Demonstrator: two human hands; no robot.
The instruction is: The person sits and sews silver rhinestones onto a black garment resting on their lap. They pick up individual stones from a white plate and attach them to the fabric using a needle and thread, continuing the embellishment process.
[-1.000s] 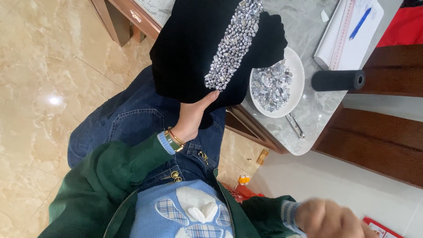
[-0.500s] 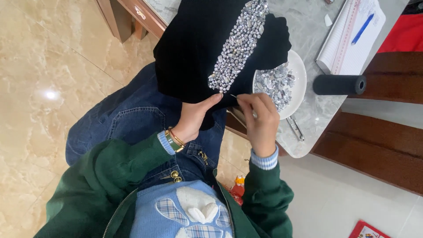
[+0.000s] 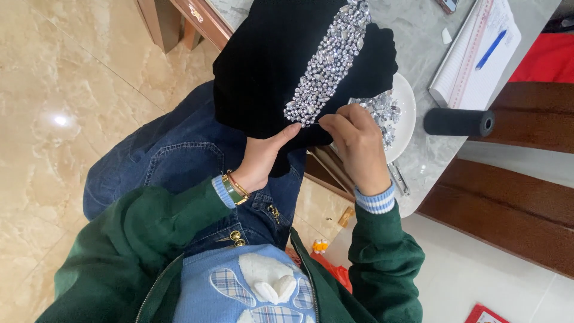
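The person sits with a black cloth [image 3: 269, 72] draped from the tabletop [image 3: 418, 54] edge down over the lap, above the blue jeans [image 3: 173, 155]. A band of silver rhinestones [image 3: 332, 60] runs along the cloth, ending near its lower edge.

The left hand [image 3: 260, 158] holds the cloth from below: the thumb lies flat on the fabric just under the end of the rhinestone band, and the other fingers are hidden behind the cloth, so the cloth is gripped between thumb and fingers. A gold and green bracelet [image 3: 234, 188] sits on that wrist, beside a striped blue cuff and a green jacket sleeve [image 3: 137, 239].

The right hand [image 3: 359, 143] is at the lower end of the rhinestone band, its fingers [image 3: 335, 122] curled and pressed together at the tips, touching the cloth right next to the last stones. Whether something small is pinched between the tips cannot be told.

Just behind the right hand, a white plate [image 3: 406, 113] rests on the grey marble tabletop, heaped with loose rhinestones [image 3: 382, 110]. Further right lies a black spool of thread [image 3: 457, 121] on its side, and beyond it a lined notebook [image 3: 475, 57] with a blue pen [image 3: 491, 49] on top. A small white piece lies near the notebook's corner. Below the tabletop the floor is glossy beige tile [image 3: 60, 119].
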